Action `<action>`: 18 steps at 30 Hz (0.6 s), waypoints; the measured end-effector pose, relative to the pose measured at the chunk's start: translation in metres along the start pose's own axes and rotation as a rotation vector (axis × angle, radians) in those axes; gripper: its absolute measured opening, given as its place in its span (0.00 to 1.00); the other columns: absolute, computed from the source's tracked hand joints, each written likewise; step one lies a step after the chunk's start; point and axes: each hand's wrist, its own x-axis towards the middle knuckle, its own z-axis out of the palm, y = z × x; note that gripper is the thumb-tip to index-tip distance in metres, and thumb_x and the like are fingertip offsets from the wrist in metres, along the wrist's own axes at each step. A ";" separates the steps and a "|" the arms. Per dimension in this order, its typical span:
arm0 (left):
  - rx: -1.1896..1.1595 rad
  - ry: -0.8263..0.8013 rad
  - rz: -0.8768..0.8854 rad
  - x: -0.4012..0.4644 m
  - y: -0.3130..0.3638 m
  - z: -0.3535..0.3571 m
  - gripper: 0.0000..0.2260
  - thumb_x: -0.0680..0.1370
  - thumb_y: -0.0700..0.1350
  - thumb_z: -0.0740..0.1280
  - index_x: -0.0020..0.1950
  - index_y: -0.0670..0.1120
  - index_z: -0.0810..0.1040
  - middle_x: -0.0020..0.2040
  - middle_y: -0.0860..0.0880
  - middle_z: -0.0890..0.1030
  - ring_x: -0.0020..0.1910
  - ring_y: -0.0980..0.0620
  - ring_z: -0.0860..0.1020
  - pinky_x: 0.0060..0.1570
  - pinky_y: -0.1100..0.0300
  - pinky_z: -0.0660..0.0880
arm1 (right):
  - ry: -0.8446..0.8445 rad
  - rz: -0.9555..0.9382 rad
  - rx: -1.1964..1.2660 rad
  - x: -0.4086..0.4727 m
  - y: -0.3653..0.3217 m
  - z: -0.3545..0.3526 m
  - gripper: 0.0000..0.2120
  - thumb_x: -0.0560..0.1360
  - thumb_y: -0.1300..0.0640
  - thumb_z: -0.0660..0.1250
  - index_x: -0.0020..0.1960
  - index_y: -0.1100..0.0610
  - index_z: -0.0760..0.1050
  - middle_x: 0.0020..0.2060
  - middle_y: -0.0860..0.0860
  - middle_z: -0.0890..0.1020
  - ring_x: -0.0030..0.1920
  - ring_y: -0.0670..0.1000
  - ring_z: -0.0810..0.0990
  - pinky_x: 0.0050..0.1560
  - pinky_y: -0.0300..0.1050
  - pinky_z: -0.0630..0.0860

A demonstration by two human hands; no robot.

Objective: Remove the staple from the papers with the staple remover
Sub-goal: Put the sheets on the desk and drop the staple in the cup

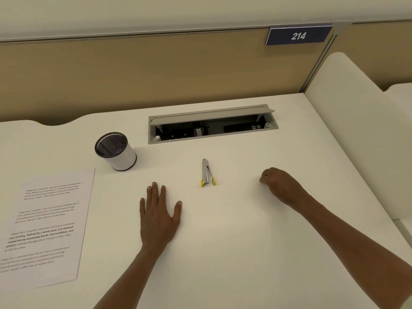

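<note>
Evidently poised to begin: left hand [159,216] flat, fingers spread, right hand [279,186] curled empty, slim steel yellow-tipped staple remover [207,173] between, printed white papers [44,230] far left of both

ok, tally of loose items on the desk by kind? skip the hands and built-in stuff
Staple remover: 1
Printed papers, one stack, sheet count cannot be told: 1
Mesh pen cup: 1
Total: 3
</note>
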 end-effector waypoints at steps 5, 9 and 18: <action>0.001 0.002 0.000 0.000 0.000 0.000 0.34 0.79 0.64 0.51 0.80 0.44 0.61 0.82 0.46 0.54 0.82 0.49 0.50 0.79 0.47 0.50 | 0.249 -0.210 -0.110 0.006 0.017 0.012 0.09 0.69 0.74 0.66 0.43 0.63 0.80 0.39 0.55 0.82 0.43 0.59 0.81 0.43 0.47 0.77; 0.001 0.002 0.004 0.000 -0.001 0.001 0.34 0.79 0.64 0.51 0.80 0.44 0.61 0.82 0.46 0.54 0.82 0.48 0.50 0.79 0.46 0.50 | 0.396 -0.090 0.195 0.004 0.015 0.004 0.12 0.67 0.76 0.65 0.39 0.62 0.82 0.34 0.54 0.84 0.35 0.51 0.83 0.41 0.46 0.79; -0.006 0.011 0.006 0.000 0.000 0.000 0.34 0.79 0.64 0.51 0.79 0.44 0.62 0.82 0.45 0.55 0.82 0.48 0.51 0.79 0.46 0.51 | 0.318 0.423 1.388 -0.003 0.010 -0.004 0.06 0.71 0.75 0.69 0.43 0.66 0.80 0.37 0.59 0.82 0.38 0.57 0.81 0.43 0.40 0.82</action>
